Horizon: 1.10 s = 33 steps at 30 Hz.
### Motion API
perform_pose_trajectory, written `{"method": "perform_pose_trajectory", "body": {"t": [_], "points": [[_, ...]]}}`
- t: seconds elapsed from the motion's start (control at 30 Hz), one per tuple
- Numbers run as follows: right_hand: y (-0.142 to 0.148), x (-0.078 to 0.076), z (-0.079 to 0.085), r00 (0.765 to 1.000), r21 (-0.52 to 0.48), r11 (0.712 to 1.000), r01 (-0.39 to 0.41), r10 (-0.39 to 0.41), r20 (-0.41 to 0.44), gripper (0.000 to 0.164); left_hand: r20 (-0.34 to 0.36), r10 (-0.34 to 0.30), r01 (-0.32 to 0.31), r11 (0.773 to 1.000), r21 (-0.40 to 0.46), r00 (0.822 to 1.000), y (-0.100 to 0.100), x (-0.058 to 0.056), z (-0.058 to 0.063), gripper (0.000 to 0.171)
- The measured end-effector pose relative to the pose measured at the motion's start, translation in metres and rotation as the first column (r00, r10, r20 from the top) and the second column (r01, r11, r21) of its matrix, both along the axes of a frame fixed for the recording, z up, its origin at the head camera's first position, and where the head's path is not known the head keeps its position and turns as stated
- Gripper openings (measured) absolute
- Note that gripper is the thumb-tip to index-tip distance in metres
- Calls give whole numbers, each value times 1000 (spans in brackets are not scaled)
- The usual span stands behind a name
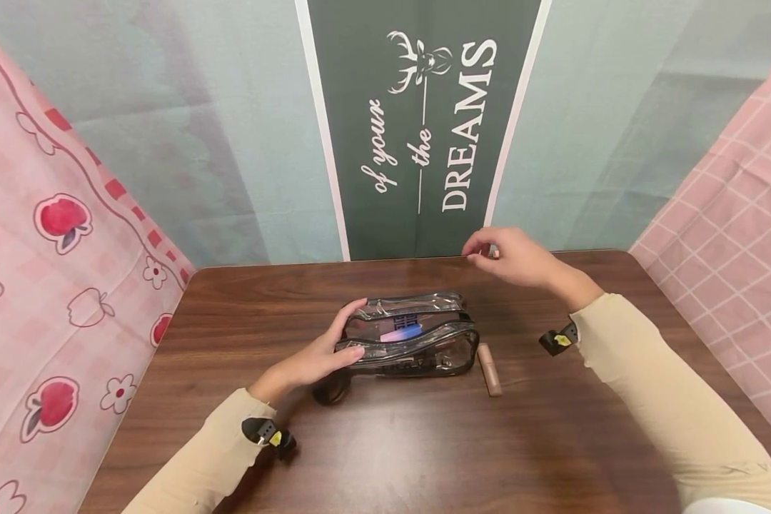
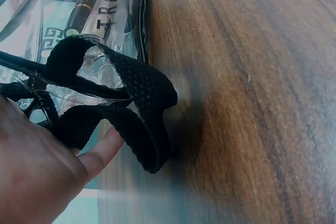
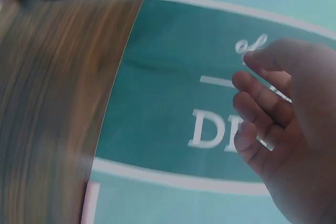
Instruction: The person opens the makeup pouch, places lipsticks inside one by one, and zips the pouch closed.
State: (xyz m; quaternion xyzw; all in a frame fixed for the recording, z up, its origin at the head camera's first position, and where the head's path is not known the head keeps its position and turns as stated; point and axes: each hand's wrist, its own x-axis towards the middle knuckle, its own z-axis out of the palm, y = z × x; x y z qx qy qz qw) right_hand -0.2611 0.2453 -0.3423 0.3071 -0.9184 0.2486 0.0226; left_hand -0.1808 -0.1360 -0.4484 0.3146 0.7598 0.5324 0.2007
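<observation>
head: pink-blue tube (image 1: 401, 333) inside clear pouch (image 1: 392, 350)

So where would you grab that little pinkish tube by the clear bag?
Probably pinch the tube across its middle, the right hand coming from above: it lies flat, slim and long, its far end close to the clear bag.

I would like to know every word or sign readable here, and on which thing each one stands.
"of your": dark green panel
"the": same panel
"DREAMS": same panel
Deer-head emblem, without words: same panel
"TRAVEL": clear bag, its L at the left wrist view's edge
Square letter-like marks inside the bag: not surely readable
Pinkish tube, right sleeve: any marks too small to read
</observation>
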Motion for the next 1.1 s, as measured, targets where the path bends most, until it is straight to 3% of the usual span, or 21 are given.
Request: {"method": "perform_pose_trajectory", "body": {"t": [0.27,0.5,0.8,1.1], "points": [[37,-15,-11,994,5,994,111,-111,-3,11,10,2,-2,1000,13,1000,0,-1,-2,82],[65,-28,-26,963,37,965,260,-262,57,23,0,6,-6,1000,13,1000,1,-1,-1,81],[95,-44,-56,935,48,941,336,-339,107,36,-6,12,-12,1000,7,1000,1,-3,-1,82],[111,-53,-83,903,79,914,398,-406,145,39,-19,13,-13,1000,9,1000,0,-2,1,81]]}}
